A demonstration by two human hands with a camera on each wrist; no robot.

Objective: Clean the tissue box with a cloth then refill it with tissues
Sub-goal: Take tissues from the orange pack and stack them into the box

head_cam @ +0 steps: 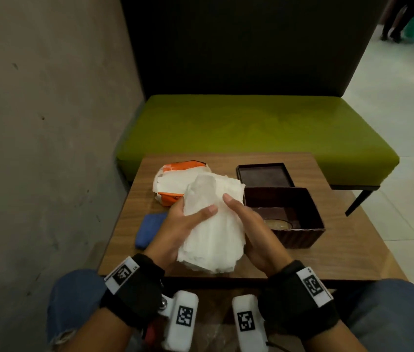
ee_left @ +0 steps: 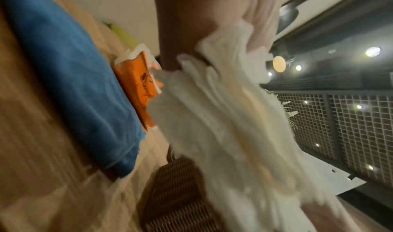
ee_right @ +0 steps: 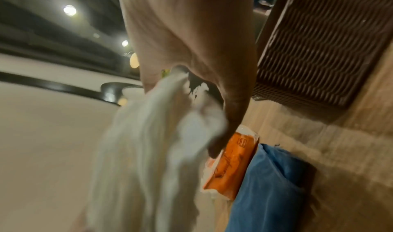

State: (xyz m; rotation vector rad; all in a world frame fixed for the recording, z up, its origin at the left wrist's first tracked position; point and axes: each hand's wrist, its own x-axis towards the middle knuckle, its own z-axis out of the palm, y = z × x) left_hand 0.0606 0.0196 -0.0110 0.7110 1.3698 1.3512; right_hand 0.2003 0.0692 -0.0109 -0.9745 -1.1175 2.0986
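A thick stack of white tissues (head_cam: 213, 229) is held above the near middle of the wooden table (head_cam: 340, 250). My left hand (head_cam: 183, 222) grips its left side with the thumb across the top; my right hand (head_cam: 246, 222) clasps its right side. The stack (ee_left: 223, 118) fills the left wrist view, and the tissues (ee_right: 149, 143) hang blurred in the right wrist view. The dark brown tissue box (head_cam: 300, 235) stands open just right of my hands. Its lid (head_cam: 264, 175) lies behind it. A folded blue cloth (head_cam: 148, 229) lies left of my left hand.
An orange and white tissue pack (head_cam: 175, 181), torn open, lies at the back left of the table. A green bench seat (head_cam: 251, 130) stands beyond the table, and a grey wall (head_cam: 48, 123) runs along the left. My knees sit under the table's near edge.
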